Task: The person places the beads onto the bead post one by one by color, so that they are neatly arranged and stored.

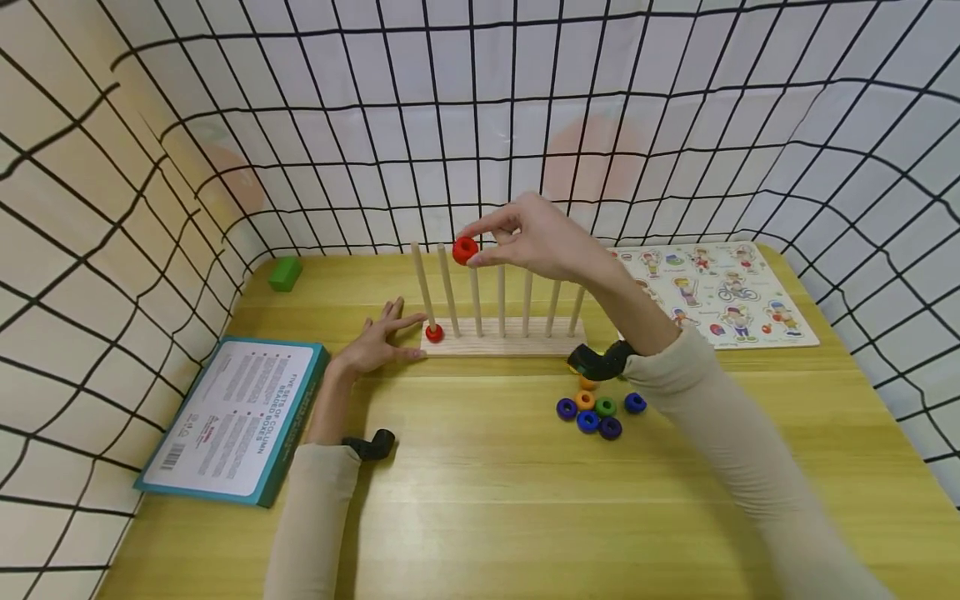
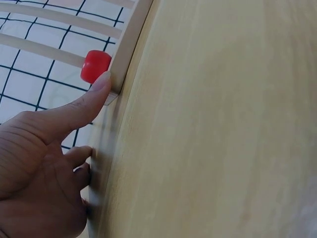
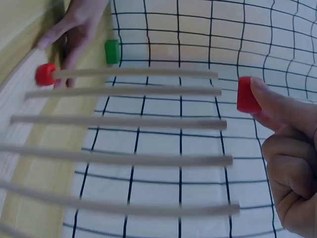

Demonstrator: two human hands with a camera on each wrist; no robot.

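Note:
A wooden base (image 1: 502,346) carries a row of several upright wooden pegs (image 1: 501,300). One red bead (image 1: 434,333) sits at the foot of the leftmost peg. My right hand (image 1: 536,242) pinches another red bead (image 1: 465,250) between thumb and fingertips, near the peg tops. In the right wrist view this held bead (image 3: 247,95) is apart from the tips of the pegs. My left hand (image 1: 375,340) rests at the left end of the base, fingers spread. The left wrist view shows its thumb (image 2: 81,109) against the base's end, close to the lower bead (image 2: 96,66).
Several loose blue, purple, orange and green beads (image 1: 588,421) lie right of centre. A teal-edged box (image 1: 232,421) is at the left, a green block (image 1: 285,273) at the back left. An illustrated board (image 1: 720,292) lies back right. Black netting (image 1: 472,108) borders the table.

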